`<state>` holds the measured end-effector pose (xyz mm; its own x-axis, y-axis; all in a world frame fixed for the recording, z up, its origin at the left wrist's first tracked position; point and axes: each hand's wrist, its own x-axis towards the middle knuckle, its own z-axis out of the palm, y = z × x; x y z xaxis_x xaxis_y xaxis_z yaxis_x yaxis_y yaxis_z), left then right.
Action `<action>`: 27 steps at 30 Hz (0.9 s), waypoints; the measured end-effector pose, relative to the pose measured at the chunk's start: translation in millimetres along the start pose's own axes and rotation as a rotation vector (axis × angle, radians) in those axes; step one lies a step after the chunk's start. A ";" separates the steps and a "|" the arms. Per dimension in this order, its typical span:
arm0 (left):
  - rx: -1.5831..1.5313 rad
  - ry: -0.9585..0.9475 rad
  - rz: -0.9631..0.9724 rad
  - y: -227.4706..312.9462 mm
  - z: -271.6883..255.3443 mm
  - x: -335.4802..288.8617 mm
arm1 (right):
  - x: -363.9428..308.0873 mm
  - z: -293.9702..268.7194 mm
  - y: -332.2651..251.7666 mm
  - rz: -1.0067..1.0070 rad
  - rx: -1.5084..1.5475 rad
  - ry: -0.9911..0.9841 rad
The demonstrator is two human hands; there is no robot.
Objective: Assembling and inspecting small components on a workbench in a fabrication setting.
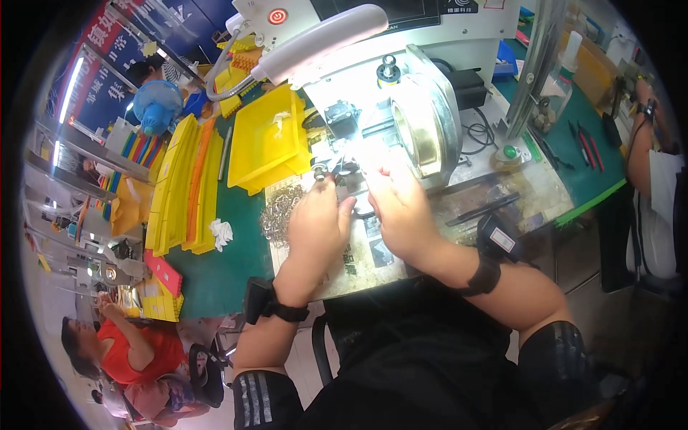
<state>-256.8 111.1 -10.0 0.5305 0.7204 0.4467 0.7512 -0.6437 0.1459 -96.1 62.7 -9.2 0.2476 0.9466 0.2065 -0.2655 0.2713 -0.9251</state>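
My left hand (315, 218) is at the front of a white bench machine (337, 79), its fingers curled by a small round metal knob (320, 172). Its thumb points up toward the machine. What those fingers grip is hidden. My right hand (403, 211) is closed in a pinch below the bright work spot, in front of a large round metal wheel housing (423, 129). Glare hides whatever lies between its fingertips. Beside my left hand lies a heap of small shiny metal pieces (281, 213).
A white lamp (322, 43) arches over the work spot. To the left stand a yellow bin (269, 140) and stacked yellow trays (172, 190). On the right are a dark metal bar (481, 208), pliers (589, 147) and a clear bottle (559, 89). Other people sit at both sides.
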 end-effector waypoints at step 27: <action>-1.133 -0.604 -0.081 -25.0 -40.1 132.8 | 57.6 7.3 5.8 0.379 0.322 0.064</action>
<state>-220.8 212.5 81.0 0.8157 0.5779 -0.0241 0.1961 -0.2372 0.9515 -90.2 120.1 -0.4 0.1326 0.9791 -0.1541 -0.6193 -0.0396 -0.7842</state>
